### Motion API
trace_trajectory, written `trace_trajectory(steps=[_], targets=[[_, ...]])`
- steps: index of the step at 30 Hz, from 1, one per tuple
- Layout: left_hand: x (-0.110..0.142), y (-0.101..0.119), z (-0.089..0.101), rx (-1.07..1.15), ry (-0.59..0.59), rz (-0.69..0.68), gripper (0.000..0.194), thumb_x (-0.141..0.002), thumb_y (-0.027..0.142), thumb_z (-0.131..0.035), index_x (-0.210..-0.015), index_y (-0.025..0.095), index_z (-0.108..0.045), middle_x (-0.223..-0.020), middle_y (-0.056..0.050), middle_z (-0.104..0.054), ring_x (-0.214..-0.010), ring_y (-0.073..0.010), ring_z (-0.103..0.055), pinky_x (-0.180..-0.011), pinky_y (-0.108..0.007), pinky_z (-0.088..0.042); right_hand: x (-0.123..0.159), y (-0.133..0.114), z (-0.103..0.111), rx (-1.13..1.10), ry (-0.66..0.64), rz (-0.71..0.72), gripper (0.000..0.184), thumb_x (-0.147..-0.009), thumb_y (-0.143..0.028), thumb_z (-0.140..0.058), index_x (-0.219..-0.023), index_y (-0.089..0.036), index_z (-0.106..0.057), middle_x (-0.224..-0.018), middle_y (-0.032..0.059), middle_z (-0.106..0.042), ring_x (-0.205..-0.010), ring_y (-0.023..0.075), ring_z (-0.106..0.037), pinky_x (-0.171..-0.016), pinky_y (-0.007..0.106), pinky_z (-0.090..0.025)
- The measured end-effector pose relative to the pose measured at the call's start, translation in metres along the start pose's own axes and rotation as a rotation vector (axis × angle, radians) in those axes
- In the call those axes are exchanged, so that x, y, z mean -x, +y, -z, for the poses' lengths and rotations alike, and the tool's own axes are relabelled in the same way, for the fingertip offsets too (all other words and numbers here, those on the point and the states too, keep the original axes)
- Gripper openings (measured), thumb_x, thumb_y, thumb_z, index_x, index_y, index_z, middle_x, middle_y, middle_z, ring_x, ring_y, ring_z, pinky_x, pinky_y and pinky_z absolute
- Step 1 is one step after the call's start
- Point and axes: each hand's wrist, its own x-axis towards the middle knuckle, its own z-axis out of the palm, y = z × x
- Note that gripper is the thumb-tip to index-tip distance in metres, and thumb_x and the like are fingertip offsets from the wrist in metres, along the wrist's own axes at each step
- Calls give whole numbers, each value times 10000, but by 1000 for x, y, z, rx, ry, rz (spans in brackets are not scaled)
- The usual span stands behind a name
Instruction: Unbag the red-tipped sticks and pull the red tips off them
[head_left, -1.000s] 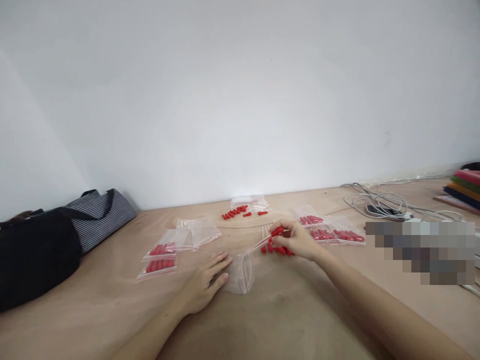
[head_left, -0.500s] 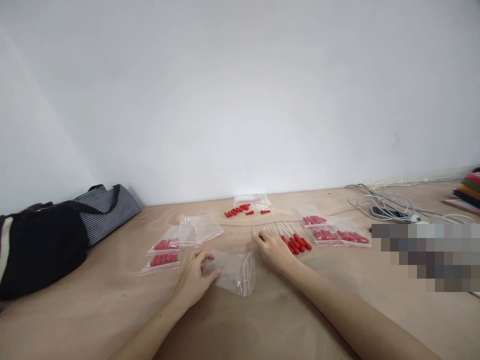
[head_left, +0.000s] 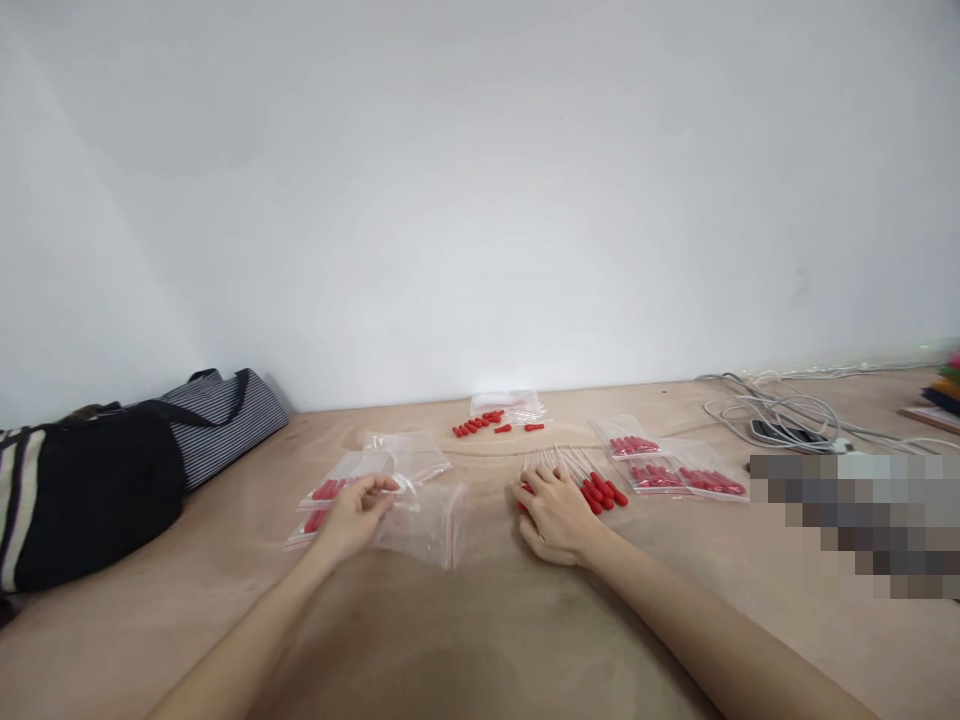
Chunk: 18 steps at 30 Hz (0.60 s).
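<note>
left: black bag; right: tangled cables; behind: pale wall

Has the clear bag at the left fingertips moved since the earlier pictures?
Yes: the clear bag has moved left, closer to the striped bag.

The head view looks forward and down from above the near side of the wooden counter, facing the pale wall behind it, which takes up more than the upper half. It sits close enough for both forearms to run in from the bottom edge, yet wide enough to reach the striped bag at left and the coiled cables at right.
</note>
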Motion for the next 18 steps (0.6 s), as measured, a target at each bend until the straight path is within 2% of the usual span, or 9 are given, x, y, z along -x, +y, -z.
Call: trace_trajectory(steps=[1,4,6,8,11,13,15,16,18], targets=[[-13,-4,8,-132,46,23,222,-690,312,-482,-824,173,-592,-631,12,-610,-535,-139,-572,-511,-231,-449,0,0,1,1,10,9,292,-764,-293,-438,-1016,-167,-514,-966,95,-541,-886,231,-423,-749,374,-267],[-52,-13,27,-270,107,57,253,-745,260,-426,-912,157,-585,-685,-24,-634,-584,-170,-598,-556,-272,-469,0,0,-1,26,23,21,252,-818,-290,-371,-990,-173,-512,-954,89,-555,-880,222,-426,-755,388,-250],[-71,-14,32,-363,139,44,254,-739,203,-431,-919,145,-601,-858,-77,-650,-792,-222,-607,-711,-337,-461,-2,0,-4,43,13,29,222,-837,-268,-344,-920,-174,-528,-929,84,-566,-872,212,-432,-768,396,-241],[-79,-12,28,-448,149,-4,286,-753,191,-424,-968,143,-607,-1071,-113,-596,-1045,-274,-502,-883,-417,-363,-2,0,-7,52,9,37,210,-841,-262,-345,-874,-175,-534,-909,77,-575,-877,211,-436,-788,407,-234],[-70,-9,8,-532,69,-128,350,-798,287,-412,-1101,202,-563,-1274,-74,-465,-1233,-253,-306,-1017,-442,-165,-2,0,-10,50,30,34,203,-841,-269,-356,-858,-176,-535,-910,69,-582,-891,212,-446,-821,423,-227],[-58,-9,-7,-575,-45,-194,389,-800,363,-417,-1159,252,-520,-1297,-45,-447,-1242,-233,-303,-1033,-452,-103,-2,0,-11,35,46,23,212,-844,-292,-358,-858,-177,-535,-915,67,-585,-896,211,-456,-845,430,-222],[-47,-11,-17,-614,-125,-212,413,-804,386,-402,-1188,262,-491,-1295,-53,-449,-1238,-253,-312,-1018,-512,-63,0,0,-11,5,66,11,234,-848,-329,-360,-886,-180,-536,-940,70,-586,-916,212,-463,-868,438,-215],[-42,-13,-19,-638,-120,-222,416,-814,377,-381,-1196,253,-484,-1302,-63,-439,-1243,-264,-301,-1008,-538,-42,2,0,-11,-14,82,8,249,-848,-347,-362,-919,-182,-536,-967,74,-583,-937,215,-462,-879,443,-209],[-35,-18,-15,-664,0,-243,415,-837,340,-330,-1212,228,-468,-1333,-72,-396,-1264,-261,-257,-1011,-536,-2,9,0,-9,-53,122,9,289,-848,-366,-366,-1016,-187,-519,-1054,87,-561,-994,222,-451,-895,448,-205]])
